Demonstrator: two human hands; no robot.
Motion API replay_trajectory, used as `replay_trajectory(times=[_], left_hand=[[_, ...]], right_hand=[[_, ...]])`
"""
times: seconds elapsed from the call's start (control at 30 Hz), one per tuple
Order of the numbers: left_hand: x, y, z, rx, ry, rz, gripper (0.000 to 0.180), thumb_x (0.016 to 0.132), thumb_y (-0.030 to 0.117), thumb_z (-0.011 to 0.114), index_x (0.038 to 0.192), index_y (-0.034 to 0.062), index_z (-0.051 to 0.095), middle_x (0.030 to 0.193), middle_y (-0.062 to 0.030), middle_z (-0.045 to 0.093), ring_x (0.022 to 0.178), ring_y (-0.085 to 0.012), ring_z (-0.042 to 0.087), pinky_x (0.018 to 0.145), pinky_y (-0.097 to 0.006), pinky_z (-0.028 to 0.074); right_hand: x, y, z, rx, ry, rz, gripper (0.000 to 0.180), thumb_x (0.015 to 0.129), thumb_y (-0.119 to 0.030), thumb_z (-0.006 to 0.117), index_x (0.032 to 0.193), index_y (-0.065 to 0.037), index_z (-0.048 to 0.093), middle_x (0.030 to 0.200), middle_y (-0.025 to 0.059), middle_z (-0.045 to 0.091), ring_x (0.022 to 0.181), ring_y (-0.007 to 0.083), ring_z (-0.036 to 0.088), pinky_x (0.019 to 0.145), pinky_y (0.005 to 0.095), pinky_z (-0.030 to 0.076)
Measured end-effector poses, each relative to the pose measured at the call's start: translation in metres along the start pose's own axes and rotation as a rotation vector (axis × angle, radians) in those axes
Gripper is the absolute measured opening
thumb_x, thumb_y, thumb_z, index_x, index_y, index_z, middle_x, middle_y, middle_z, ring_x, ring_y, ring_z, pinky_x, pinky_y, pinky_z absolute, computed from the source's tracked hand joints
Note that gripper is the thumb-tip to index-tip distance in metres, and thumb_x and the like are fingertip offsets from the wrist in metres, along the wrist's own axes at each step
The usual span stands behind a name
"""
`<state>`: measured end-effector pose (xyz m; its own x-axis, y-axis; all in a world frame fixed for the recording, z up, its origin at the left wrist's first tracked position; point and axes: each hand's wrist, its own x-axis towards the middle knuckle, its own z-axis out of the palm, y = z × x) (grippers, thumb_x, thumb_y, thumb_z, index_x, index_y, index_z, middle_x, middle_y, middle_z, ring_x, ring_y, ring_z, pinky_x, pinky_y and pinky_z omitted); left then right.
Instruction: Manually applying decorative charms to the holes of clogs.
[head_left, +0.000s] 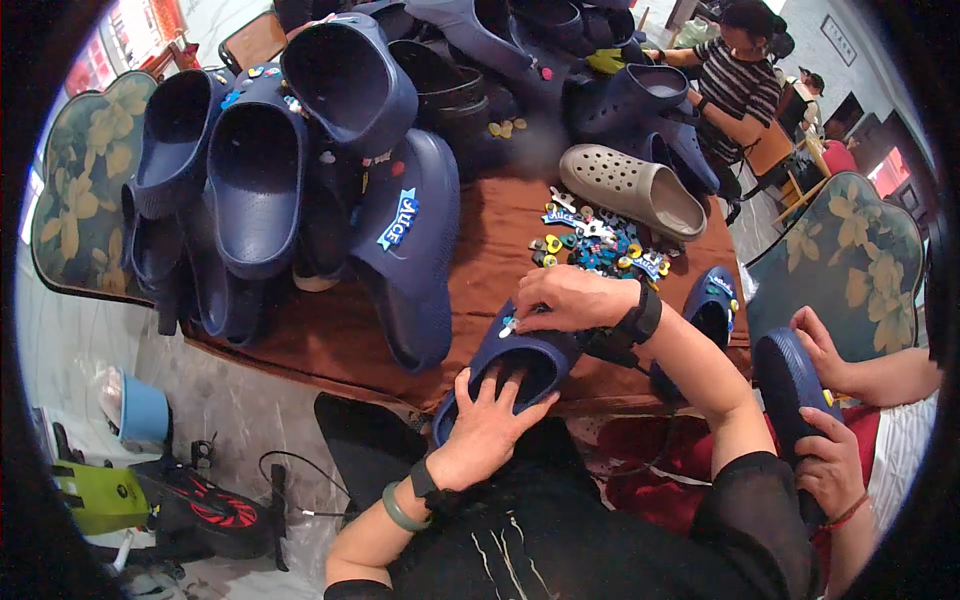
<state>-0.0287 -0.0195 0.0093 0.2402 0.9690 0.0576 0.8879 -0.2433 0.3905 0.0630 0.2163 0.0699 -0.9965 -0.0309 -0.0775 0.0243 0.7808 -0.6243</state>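
Note:
A navy clog lies at the table's front edge, its opening toward me. My left hand grips it, with spread fingers reaching into the opening and the thumb at its side. Over the clog's upper, my right hand is closed in a pinch at a small white and teal shoe charm. How far the charm sits in its hole is hidden by the fingertips. Just beyond the right hand is a heap of colourful shoe charms. Another navy clog with charms on it stands right of my right wrist.
Many navy clogs are piled at left and back on the brown tablecloth. A beige clog lies behind the charms. At right, another person's hands hold a navy clog. Someone in stripes works farther back.

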Motion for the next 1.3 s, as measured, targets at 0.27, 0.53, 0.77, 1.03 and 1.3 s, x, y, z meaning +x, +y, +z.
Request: replay_trajectory(times=[0.27, 0.53, 0.77, 1.03, 1.3], left_hand=[[0.000, -0.002, 0.006, -0.068, 0.311, 0.068, 0.063, 0.077, 0.005, 0.064, 0.134, 0.0305, 0.053, 0.137, -0.0183, 0.037, 0.126, -0.0422, 0.035, 0.102, -0.060, 0.024], [0.011, 0.002, 0.014, 0.124, 0.346, -0.002, 0.070, 0.078, 0.008, 0.065, 0.140, 0.0368, 0.046, 0.134, -0.0165, 0.044, 0.131, -0.0494, 0.028, 0.099, -0.060, 0.026], [0.012, 0.004, 0.008, 0.093, 0.307, -0.016, 0.072, 0.079, 0.009, 0.065, 0.142, 0.0358, 0.044, 0.121, -0.0159, 0.050, 0.131, -0.0492, 0.029, 0.098, -0.060, 0.026], [0.009, 0.004, 0.009, 0.111, 0.335, 0.037, 0.069, 0.080, 0.007, 0.061, 0.142, 0.0348, 0.045, 0.117, -0.0176, 0.050, 0.128, -0.0497, 0.032, 0.099, -0.061, 0.027], [-0.002, 0.021, 0.006, 0.156, 0.295, -0.042, 0.070, 0.080, 0.004, 0.059, 0.140, 0.0368, 0.046, 0.120, -0.0173, 0.048, 0.124, -0.0507, 0.035, 0.096, -0.062, 0.031]], right_hand=[[-0.002, 0.018, 0.002, 0.065, -0.010, -0.075, 0.018, 0.089, -0.016, 0.066, 0.096, 0.000, 0.069, 0.102, 0.0133, 0.064, 0.100, 0.0295, 0.061, 0.086, 0.0367, 0.048], [-0.011, -0.001, 0.010, -0.232, -0.051, -0.111, 0.019, 0.086, -0.013, 0.063, 0.101, -0.004, 0.070, 0.106, 0.0122, 0.061, 0.103, 0.0305, 0.058, 0.083, 0.0389, 0.049], [-0.022, 0.018, 0.019, -0.069, 0.167, -0.063, 0.023, 0.089, -0.015, 0.062, 0.108, -0.008, 0.070, 0.112, 0.0121, 0.062, 0.106, 0.0295, 0.059, 0.089, 0.0379, 0.048], [-0.051, 0.047, 0.034, 0.451, 0.700, 0.369, 0.017, 0.091, -0.011, 0.064, 0.103, 0.000, 0.069, 0.096, 0.0083, 0.071, 0.091, 0.0145, 0.065, 0.082, 0.0272, 0.049], [-0.043, 0.105, 0.016, -0.225, 0.585, 0.211, 0.012, 0.078, -0.011, 0.067, 0.089, -0.006, 0.070, 0.084, 0.0140, 0.064, 0.080, 0.0310, 0.065, 0.070, 0.0401, 0.051]])
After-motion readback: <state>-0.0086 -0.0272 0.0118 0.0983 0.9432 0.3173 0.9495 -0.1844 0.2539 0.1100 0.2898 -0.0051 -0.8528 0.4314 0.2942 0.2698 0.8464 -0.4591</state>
